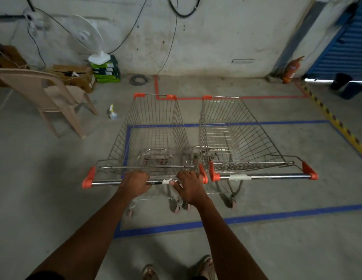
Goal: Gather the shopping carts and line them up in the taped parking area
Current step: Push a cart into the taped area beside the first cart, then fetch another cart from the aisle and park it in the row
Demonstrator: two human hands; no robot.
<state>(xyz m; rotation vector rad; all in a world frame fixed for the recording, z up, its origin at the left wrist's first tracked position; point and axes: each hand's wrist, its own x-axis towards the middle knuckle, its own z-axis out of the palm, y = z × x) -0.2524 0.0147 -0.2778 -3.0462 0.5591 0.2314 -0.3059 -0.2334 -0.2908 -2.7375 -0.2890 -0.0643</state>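
Observation:
Two wire shopping carts with orange corner caps stand side by side inside a rectangle of blue floor tape [256, 218]. The left cart [153, 130] sits at the rectangle's left edge, its basket crossing the far blue line. My left hand [135, 183] grips its chrome handle bar left of a white tape patch. My right hand [189, 188] grips the same bar right of that patch, fingers curled over it. The right cart [238, 130] stands close alongside, its handle end almost touching the left cart's, and no hand is on it.
A beige plastic chair [52, 98] and a small spray bottle [112, 113] stand left of the carts. Cardboard boxes, a white fan and cables line the far wall. Red tape [267, 97] marks the floor beyond. A fire extinguisher [291, 70] and yellow-black hazard tape [341, 128] lie to the right.

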